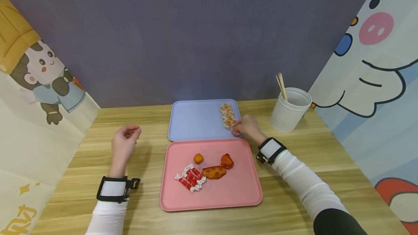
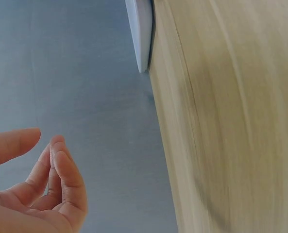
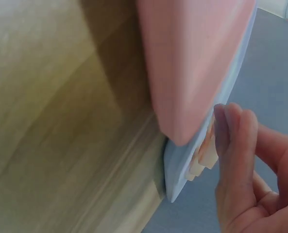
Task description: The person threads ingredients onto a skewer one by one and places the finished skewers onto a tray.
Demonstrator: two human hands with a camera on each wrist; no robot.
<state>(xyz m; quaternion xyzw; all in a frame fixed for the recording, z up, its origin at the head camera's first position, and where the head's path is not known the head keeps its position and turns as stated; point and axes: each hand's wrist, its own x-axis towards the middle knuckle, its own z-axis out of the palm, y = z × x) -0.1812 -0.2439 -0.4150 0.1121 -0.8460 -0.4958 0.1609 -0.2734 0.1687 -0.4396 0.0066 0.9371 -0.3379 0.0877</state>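
Observation:
My right hand (image 1: 248, 126) is at the right front corner of the blue tray (image 1: 196, 120). Its thumb and fingers pinch the nearest of several white food pieces with orange topping (image 1: 227, 113), lined up along that tray's right side. In the right wrist view, the fingers (image 3: 236, 145) partly hide these pieces. Over the table at the left, my left hand (image 1: 124, 142) hovers with loosely curled fingers and nothing between them; the left wrist view shows a gap between thumb and fingertips.
The pink tray (image 1: 228, 195) in front holds a small orange ball (image 1: 198, 158), a reddish fried piece (image 1: 226, 161), a chicken wing (image 1: 214, 172) and several red pieces with white ends (image 1: 192, 178). A white bucket (image 1: 289, 113) with wooden sticks (image 1: 281, 86) stands at the right.

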